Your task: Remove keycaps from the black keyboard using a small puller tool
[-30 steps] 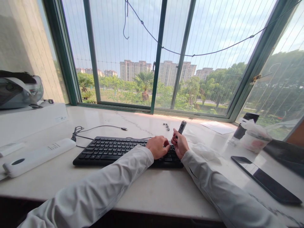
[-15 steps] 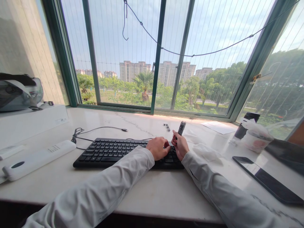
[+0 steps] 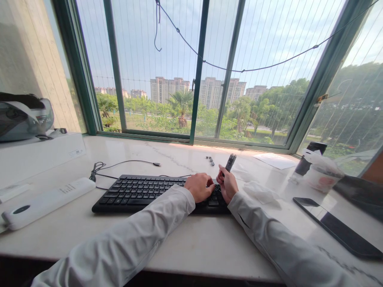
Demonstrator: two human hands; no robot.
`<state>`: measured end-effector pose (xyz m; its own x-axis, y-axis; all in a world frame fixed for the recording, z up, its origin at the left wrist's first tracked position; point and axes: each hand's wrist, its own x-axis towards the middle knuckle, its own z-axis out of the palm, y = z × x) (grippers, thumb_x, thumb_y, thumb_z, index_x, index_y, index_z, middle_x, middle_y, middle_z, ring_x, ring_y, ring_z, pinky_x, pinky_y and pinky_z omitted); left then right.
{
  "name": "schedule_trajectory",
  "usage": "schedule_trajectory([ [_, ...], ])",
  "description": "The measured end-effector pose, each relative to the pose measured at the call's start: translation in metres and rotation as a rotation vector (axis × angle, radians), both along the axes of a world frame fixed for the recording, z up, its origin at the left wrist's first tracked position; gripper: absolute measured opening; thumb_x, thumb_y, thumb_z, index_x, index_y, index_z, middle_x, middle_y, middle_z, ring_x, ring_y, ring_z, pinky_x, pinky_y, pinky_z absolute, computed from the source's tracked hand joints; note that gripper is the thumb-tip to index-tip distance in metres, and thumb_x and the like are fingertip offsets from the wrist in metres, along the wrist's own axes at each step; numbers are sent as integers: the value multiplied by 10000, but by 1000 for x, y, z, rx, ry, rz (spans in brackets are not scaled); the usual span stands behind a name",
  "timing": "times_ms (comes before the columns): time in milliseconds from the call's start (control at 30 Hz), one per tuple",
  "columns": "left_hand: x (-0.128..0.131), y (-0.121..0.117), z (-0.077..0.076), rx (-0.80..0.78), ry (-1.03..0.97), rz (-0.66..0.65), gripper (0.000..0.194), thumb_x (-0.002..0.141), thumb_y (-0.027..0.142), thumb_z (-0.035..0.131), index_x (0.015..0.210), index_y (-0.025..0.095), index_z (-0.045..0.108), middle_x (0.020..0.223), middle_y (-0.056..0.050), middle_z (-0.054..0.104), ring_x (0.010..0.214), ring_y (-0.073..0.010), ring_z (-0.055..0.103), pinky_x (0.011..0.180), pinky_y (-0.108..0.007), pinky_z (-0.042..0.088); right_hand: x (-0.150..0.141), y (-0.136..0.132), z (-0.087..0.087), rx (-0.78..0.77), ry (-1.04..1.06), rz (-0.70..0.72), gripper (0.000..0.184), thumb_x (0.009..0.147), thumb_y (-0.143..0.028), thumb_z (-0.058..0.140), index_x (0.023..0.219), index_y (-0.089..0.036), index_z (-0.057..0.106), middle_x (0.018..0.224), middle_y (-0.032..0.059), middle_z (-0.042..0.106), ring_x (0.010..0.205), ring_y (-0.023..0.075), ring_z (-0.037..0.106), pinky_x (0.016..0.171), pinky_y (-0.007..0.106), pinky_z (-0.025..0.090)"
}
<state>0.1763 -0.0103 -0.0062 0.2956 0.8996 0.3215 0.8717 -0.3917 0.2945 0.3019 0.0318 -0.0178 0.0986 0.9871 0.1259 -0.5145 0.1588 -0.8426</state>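
So there's a big green-framed window (image 3: pixel 194 119) behind a pale desk (image 3: pixel 185 247), and a black keyboard (image 3: pixel 134 191) is lying flat on that desk, its right end partly under both hands. A long white device (image 3: pixel 54 203) sits left of it, and a dark phone-like slab (image 3: pixel 335 225) lies well off to the right. Left hand (image 3: pixel 199 187) is curled low over the keys; can't tell if it's pinching anything. Right hand (image 3: pixel 227 183) is closed around a slim dark object (image 3: pixel 230 162), top end poking up. Some tiny dark pieces (image 3: pixel 211 160) lie just past the keyboard.
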Motion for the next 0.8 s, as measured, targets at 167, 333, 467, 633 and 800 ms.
schedule_trajectory([
  [167,0,1,0,7,-17,-3,256,852,430,514,886,245,687,973,-26,703,913,-220,639,797,-316,489,1,3,-2,10,16,15,401,643,-344,759,592,-209,386,505,-86,306,440,53,236,385,224,193],
  [333,0,1,-1,4,-17,-1,256,860,428,513,898,243,685,974,-27,704,914,-220,641,797,-316,488,2,7,-3,22,28,41,394,656,-340,757,601,-206,391,501,-92,296,433,48,226,382,220,197],
  [467,1,2,-2,2,-14,4,257,865,429,508,903,245,684,971,-25,705,917,-221,642,801,-317,487,2,11,-4,-2,25,89,398,667,-326,756,599,-209,382,492,-98,282,423,48,229,377,218,205],
  [633,1,3,-2,3,-14,8,251,862,426,508,899,251,684,973,-20,703,915,-219,642,798,-320,484,4,14,-3,-51,16,141,378,689,-314,747,612,-211,392,479,-102,285,409,52,244,375,217,237],
  [800,1,3,-4,5,-7,4,259,866,433,499,901,259,687,984,-17,700,914,-218,640,792,-321,484,6,13,0,-110,12,154,344,734,-282,712,619,-211,395,461,-105,269,392,55,228,371,216,272],
])
